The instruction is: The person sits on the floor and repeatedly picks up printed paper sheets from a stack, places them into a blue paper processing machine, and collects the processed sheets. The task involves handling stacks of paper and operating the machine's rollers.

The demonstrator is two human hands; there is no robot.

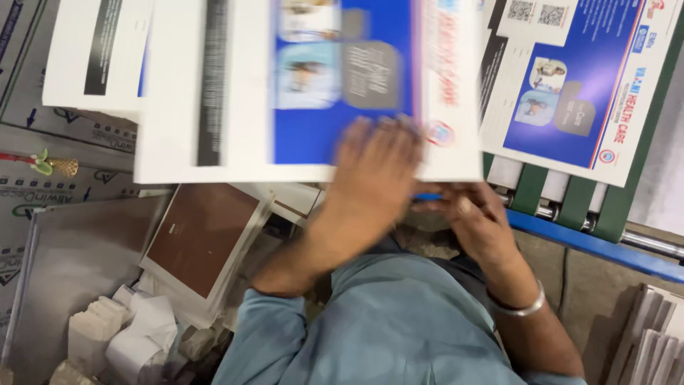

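A large printed sheet [306, 85], white with a blue panel and small pictures, lies in front of me and is blurred by motion. My left hand [374, 171] rests flat on its near edge with the fingers spread, pressing on the blue part. My right hand [477, 221], with a silver bracelet on the wrist, curls around the sheet's near right corner from below. A second sheet of the same print [570, 85] lies to the right on green belts [577, 199].
A blue bar [605, 249] and a metal roller run under the belts. Another white sheet [92, 50] lies at top left. At lower left are a brown-faced board [203, 239], a grey metal tray [78, 249] and paper scraps [135, 335]. Stacked paper [655, 335] sits at lower right.
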